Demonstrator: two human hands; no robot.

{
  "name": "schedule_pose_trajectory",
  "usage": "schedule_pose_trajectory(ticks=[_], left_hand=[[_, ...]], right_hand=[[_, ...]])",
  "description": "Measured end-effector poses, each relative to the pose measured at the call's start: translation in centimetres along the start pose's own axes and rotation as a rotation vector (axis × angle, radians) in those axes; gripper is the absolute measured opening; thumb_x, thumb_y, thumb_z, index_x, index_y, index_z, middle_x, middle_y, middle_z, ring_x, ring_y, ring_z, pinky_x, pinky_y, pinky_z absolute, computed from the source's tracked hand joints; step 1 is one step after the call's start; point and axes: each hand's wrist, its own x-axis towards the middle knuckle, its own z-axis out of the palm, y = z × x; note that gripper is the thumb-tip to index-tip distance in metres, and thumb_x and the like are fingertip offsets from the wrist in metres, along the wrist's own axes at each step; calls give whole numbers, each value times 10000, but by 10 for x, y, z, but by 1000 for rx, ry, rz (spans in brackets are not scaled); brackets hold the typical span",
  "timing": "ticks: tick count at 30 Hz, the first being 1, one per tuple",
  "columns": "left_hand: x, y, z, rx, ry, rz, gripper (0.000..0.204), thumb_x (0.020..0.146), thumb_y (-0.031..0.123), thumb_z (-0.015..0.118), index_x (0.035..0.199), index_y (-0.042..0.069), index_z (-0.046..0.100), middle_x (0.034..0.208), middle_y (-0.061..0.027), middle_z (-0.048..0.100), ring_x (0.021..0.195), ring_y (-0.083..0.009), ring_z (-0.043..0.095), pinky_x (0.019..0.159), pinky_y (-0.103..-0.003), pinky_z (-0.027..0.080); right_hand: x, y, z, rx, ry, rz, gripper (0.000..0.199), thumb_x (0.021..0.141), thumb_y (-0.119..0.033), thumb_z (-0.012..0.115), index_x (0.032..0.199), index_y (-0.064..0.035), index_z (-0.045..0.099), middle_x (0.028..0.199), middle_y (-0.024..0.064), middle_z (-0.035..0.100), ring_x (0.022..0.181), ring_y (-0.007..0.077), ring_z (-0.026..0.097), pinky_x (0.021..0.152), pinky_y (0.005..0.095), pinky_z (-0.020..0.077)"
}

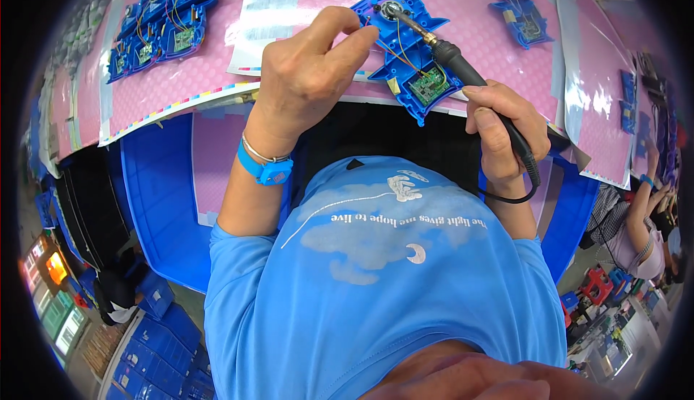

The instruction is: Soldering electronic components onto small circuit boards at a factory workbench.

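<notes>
A blue plastic housing half (410, 51) lies on the pink work surface in front of me. A round speaker (391, 11) sits in its far end and a green circuit board (428, 86) in its near end, with thin wires running between them. My right hand (510, 121) grips a black-handled soldering iron (457, 61), its tip at the speaker. My left hand (311, 67) is pinched closed at the housing's left edge. Whatever is between its thumb and forefinger is too small to make out.
Several similar blue housings (160, 27) with boards and wires lie at the far left, and more (517, 9) at the far right. Blue bins (163, 197) stand below the table's near edge. Another person's arm (640, 205) shows at the right.
</notes>
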Motion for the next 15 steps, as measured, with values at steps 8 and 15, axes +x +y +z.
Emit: schedule_pose_trajectory(ticks=[8, 15], left_hand=[[6, -5, 12, -59, -74, 104, 246, 757, 39, 819, 985, 83, 739, 928, -33, 717, 719, -181, 712, 571, -271, 559], [1, -8, 23, -12, -39, 139, 243, 764, 88, 764, 993, 64, 685, 1011, -58, 713, 788, -201, 726, 586, -291, 565]], right_hand=[[-2, 3, -5, 3, 1, 10, 246, 849, -23, 589, 1026, 108, 700, 706, 121, 638, 564, 151, 565, 536, 281, 421], [0, 5, -2, 5, -19, 17, 240, 831, -20, 594, 998, 109, 710, 678, 119, 626, 552, 151, 567, 525, 275, 415]])
